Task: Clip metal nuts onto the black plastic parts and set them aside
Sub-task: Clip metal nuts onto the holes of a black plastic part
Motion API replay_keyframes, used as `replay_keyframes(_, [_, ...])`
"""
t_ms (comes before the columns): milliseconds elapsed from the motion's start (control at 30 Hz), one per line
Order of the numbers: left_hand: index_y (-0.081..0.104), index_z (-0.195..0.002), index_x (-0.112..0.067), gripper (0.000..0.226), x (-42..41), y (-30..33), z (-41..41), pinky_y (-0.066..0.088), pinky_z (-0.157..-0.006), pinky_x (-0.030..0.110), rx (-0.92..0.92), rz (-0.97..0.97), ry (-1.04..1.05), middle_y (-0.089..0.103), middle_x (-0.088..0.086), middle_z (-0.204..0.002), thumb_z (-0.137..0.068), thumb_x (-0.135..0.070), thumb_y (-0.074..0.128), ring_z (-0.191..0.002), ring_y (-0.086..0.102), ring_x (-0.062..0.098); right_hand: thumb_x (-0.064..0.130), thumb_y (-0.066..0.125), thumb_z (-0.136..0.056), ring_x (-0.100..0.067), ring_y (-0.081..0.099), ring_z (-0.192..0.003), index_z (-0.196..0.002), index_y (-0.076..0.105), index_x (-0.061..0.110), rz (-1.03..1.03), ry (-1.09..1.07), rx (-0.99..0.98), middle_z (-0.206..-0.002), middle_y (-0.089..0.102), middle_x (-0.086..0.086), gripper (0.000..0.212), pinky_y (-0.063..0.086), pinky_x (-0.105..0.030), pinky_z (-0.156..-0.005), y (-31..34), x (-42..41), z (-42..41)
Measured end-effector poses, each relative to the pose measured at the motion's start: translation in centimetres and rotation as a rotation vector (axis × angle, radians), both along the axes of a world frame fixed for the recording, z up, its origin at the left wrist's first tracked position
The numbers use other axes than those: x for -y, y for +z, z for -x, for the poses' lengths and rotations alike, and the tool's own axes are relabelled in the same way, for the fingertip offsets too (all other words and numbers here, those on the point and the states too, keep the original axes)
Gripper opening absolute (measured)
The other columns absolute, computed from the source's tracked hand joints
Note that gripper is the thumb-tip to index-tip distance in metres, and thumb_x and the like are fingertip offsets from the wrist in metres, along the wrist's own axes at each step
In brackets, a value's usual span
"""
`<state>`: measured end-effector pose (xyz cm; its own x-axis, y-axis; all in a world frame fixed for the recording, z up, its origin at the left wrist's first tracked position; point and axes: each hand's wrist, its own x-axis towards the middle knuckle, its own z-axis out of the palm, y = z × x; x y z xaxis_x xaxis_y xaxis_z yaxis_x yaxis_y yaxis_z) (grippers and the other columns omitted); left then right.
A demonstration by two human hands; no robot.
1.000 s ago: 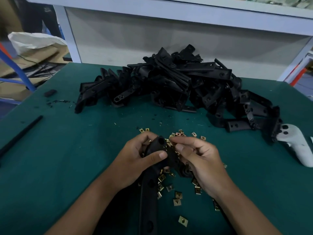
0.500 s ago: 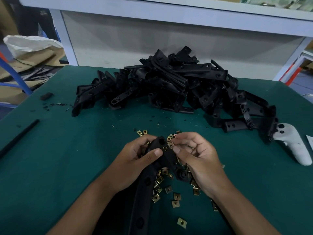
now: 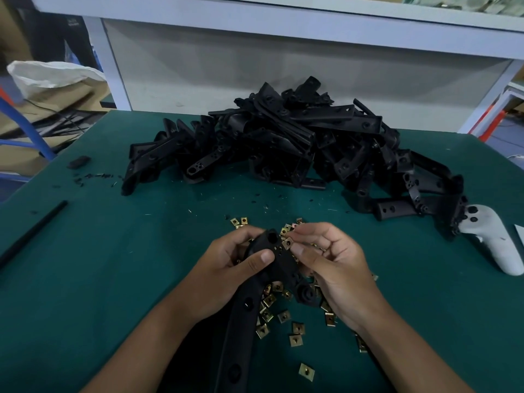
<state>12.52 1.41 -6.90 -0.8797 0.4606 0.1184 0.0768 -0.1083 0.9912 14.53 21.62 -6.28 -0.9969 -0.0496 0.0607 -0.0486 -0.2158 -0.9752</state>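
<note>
The left hand (image 3: 226, 276) grips a long black plastic part (image 3: 246, 304) near the front edge of the green table (image 3: 113, 279), thumb pressed on its top end. The right hand (image 3: 334, 273) pinches one metal nut (image 3: 287, 243) at the edge of this part; it looks not fully clipped on yet. Many loose nuts (image 3: 283, 316) lie below the hands. A big pile of black parts (image 3: 283, 143) sits toward the back edge. I cannot tell which are finished, so much work seems left.
</note>
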Motion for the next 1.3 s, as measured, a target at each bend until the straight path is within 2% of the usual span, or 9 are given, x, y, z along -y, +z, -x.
replay_keyframes(133, [0.07, -0.105, -0.025, 0.014, 0.0, -0.1, 0.1, 0.053, -0.075, 0.021, -0.006, 0.008, -0.01, 0.073, -0.003, -0.093, -0.093, -0.032, 0.067, -0.085, 0.068, 0.012, 0.024, 0.082, -0.076, -0.011, 0.072, -0.085, -0.095, 0.076, 0.022, -0.001, -0.035, -0.025, -0.102, 0.078, -0.008, 0.02, 0.052, -0.019, -0.06, 0.1, 0.0, -0.2])
replay_keyframes(300, [0.069, -0.101, -0.026, 0.011, 0.0, 0.0, 0.1, 0.052, -0.071, 0.02, -0.02, 0.007, -0.014, 0.072, -0.004, -0.088, -0.092, -0.033, 0.066, -0.08, 0.068, 0.01, 0.016, 0.076, -0.081, -0.01, 0.073, -0.078, -0.091, 0.076, 0.018, -0.081, -0.064, -0.09, -0.095, 0.078, -0.008, 0.011, 0.053, -0.018, -0.059, 0.0, 0.3, -0.5])
replay_keyframes(533, [0.067, -0.106, -0.024, 0.011, -0.3, 0.2, -0.1, 0.051, -0.074, 0.017, -0.022, 0.031, -0.001, 0.071, -0.011, -0.091, -0.096, -0.027, 0.067, -0.084, 0.067, 0.005, 0.008, 0.074, -0.078, -0.005, 0.074, -0.08, -0.091, 0.072, 0.006, -0.189, -0.134, -0.21, -0.089, 0.079, 0.001, 0.013, 0.054, -0.013, -0.067, 0.8, 0.3, -1.1])
replay_keyframes(800, [0.066, -0.107, -0.032, 0.012, 0.1, -0.3, 0.0, 0.051, -0.073, 0.018, -0.019, 0.056, 0.036, 0.07, -0.013, -0.093, -0.095, -0.033, 0.068, -0.085, 0.068, 0.006, 0.012, 0.071, -0.082, -0.003, 0.073, -0.08, -0.094, 0.076, 0.017, -0.248, -0.131, -0.23, -0.09, 0.079, 0.006, 0.014, 0.055, -0.012, -0.069, 0.6, 0.6, -1.4])
replay_keyframes(967, [0.067, -0.102, -0.039, 0.009, 0.1, -0.5, 0.1, 0.049, -0.073, 0.016, -0.049, 0.054, 0.078, 0.069, -0.016, -0.091, -0.093, -0.038, 0.067, -0.084, 0.066, 0.004, 0.001, 0.07, -0.09, -0.011, 0.074, -0.098, -0.101, 0.075, 0.016, -0.223, -0.04, -0.207, -0.104, 0.079, 0.001, 0.02, 0.055, -0.015, -0.082, 0.6, 0.6, -1.8])
replay_keyframes(1067, [0.068, -0.104, -0.033, 0.014, -0.1, -0.7, 0.2, 0.05, -0.074, 0.017, -0.039, 0.043, 0.088, 0.071, -0.011, -0.093, -0.092, -0.04, 0.068, -0.086, 0.067, 0.006, 0.013, 0.067, -0.091, -0.015, 0.071, -0.109, -0.107, 0.074, 0.027, -0.219, 0.013, -0.201, -0.111, 0.077, 0.001, 0.022, 0.054, -0.019, -0.089, 0.7, 0.2, -1.7])
replay_keyframes(1167, [0.069, -0.104, -0.033, 0.018, 0.0, -0.6, 0.4, 0.051, -0.074, 0.02, -0.016, 0.013, 0.133, 0.071, -0.008, -0.093, -0.09, -0.044, 0.068, -0.086, 0.067, 0.008, 0.028, 0.058, -0.1, -0.011, 0.067, -0.116, -0.118, 0.07, 0.035, -0.438, -0.077, -0.24, -0.117, 0.074, 0.011, 0.023, 0.052, -0.024, -0.096, 0.3, -0.3, -1.2])
replay_keyframes(1233, [0.07, -0.103, -0.033, 0.016, 0.2, -0.5, 0.6, 0.054, -0.073, 0.02, 0.008, -0.07, 0.182, 0.072, -0.008, -0.093, -0.09, -0.042, 0.068, -0.085, 0.068, 0.008, 0.03, 0.06, -0.1, -0.005, 0.063, -0.119, -0.124, 0.068, 0.033, -0.784, -0.191, -0.304, -0.119, 0.07, 0.02, 0.026, 0.051, -0.029, -0.099, -0.4, -1.0, -0.6])
replay_keyframes(1300, [0.07, -0.103, -0.03, 0.015, 0.5, -0.5, 0.7, 0.056, -0.074, 0.021, 0.029, -0.134, 0.195, 0.074, -0.006, -0.095, -0.091, -0.038, 0.068, -0.086, 0.071, 0.01, 0.036, 0.068, -0.092, -0.007, 0.058, -0.119, -0.13, 0.067, 0.028, -1.131, -0.168, -0.33, -0.123, 0.067, 0.017, 0.039, 0.05, -0.038, -0.099, -1.0, -1.6, 0.0])
